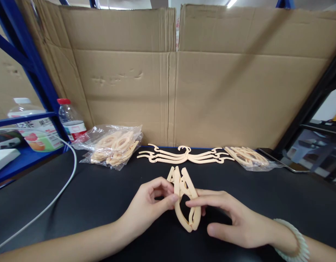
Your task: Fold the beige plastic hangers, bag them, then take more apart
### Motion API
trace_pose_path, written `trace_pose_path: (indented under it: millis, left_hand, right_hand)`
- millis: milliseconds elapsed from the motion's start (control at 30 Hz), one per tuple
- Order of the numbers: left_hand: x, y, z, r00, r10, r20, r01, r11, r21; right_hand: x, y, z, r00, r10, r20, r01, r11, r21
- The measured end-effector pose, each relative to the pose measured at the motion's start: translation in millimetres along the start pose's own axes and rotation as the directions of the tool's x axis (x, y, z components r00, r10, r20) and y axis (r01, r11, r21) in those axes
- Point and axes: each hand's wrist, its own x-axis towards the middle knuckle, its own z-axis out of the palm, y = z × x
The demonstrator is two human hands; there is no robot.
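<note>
A cream plastic folding hanger [195,217], its arms folded down close together, is held between my hands over the middle of the dark table. My left hand [147,203] pinches its left arm between thumb and fingers. On the other side, my right hand [233,218] has its fingers around the right arm, one in front and others partly hidden behind it. The right thumb stays apart from the hanger. Just beyond it, several unfolded hangers [184,157] of the same kind lie stacked with their hooks toward the back.
A clear bag of folded hangers [113,145] lies at the back left, another bag [249,158] at the back right beside a dark flat device [277,160]. Cardboard [124,83] walls the rear. At left are a white cable [61,193] and a red-capped bottle [71,118].
</note>
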Motion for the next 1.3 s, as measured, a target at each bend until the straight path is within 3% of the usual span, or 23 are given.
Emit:
trace_pose_path:
  millis: [133, 267, 367, 433, 533, 700, 833, 1133, 1300]
  left_hand:
    - [2, 2, -3.8, 0.998, 0.059, 0.005, -0.059, 0.997, 0.055]
    - [3, 4, -8.5, 0.989, 0.147, 0.021, -0.148, 0.968, 0.204]
    - [1, 4, -13.0, 0.953, 0.276, 0.125, -0.302, 0.839, 0.453]
    - [0, 2, -15.6, 0.907, 0.336, 0.254, -0.42, 0.685, 0.595]
    - [-2, 0, -17.1, 0.853, 0.304, 0.425, -0.523, 0.495, 0.694]
    - [-6, -3, -16.1, 0.816, 0.212, 0.538, -0.578, 0.321, 0.75]
    - [-7, -4, -15.4, 0.828, 0.208, 0.521, -0.56, 0.318, 0.765]
    - [-5, 1, -12.0, 0.833, 0.21, 0.511, -0.552, 0.361, 0.752]
    - [-6, -4, -14.1, 0.858, 0.277, 0.431, -0.513, 0.442, 0.736]
  right_hand:
    - [1, 5, 0, 0.999, 0.05, 0.023, -0.052, 0.993, 0.103]
    - [3, 12, -1, 0.976, 0.215, 0.023, -0.214, 0.942, 0.257]
    - [4, 20, -3, 0.939, 0.339, -0.052, -0.312, 0.908, 0.281]
    - [4, 26, -4, 0.92, 0.372, -0.121, -0.345, 0.917, 0.201]
    - [3, 31, -5, 0.915, 0.352, -0.199, -0.36, 0.933, -0.001]
    - [0, 29, -7, 0.944, 0.283, -0.17, -0.324, 0.896, -0.303]
    - [1, 23, -7, 0.951, 0.287, -0.117, -0.308, 0.841, -0.444]
    - [1, 22, -5, 0.979, 0.201, -0.023, -0.178, 0.801, -0.572]
    - [1, 23, -5, 0.982, 0.188, -0.026, -0.165, 0.78, -0.604]
